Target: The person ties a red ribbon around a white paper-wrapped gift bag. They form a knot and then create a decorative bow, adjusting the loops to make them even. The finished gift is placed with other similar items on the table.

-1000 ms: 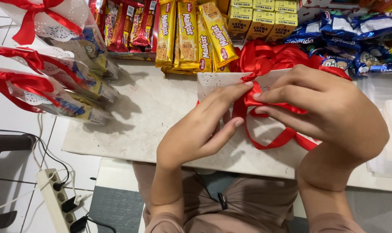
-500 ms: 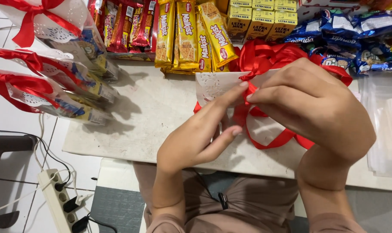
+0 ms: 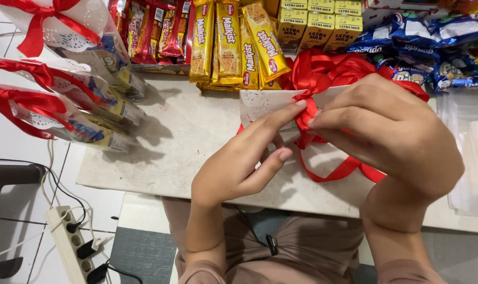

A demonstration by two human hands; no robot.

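Ribbon (image 3: 323, 71), red and glossy, lay bunched on a white paper packet (image 3: 260, 102) at the far side of the pale table (image 3: 170, 152), its tail looping toward the near edge. The left hand (image 3: 239, 163) pressed its forefinger on the knot, other fingers curled loosely. The right hand (image 3: 386, 131) pinched the ribbon at that knot. Finished packets (image 3: 65, 110) with red bows lay to the left, yellow biscuit packs (image 3: 233, 42) behind.

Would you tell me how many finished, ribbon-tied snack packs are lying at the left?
3, stacked along the left edge: top pack, middle pack, bottom pack. More may lie beyond the frame.
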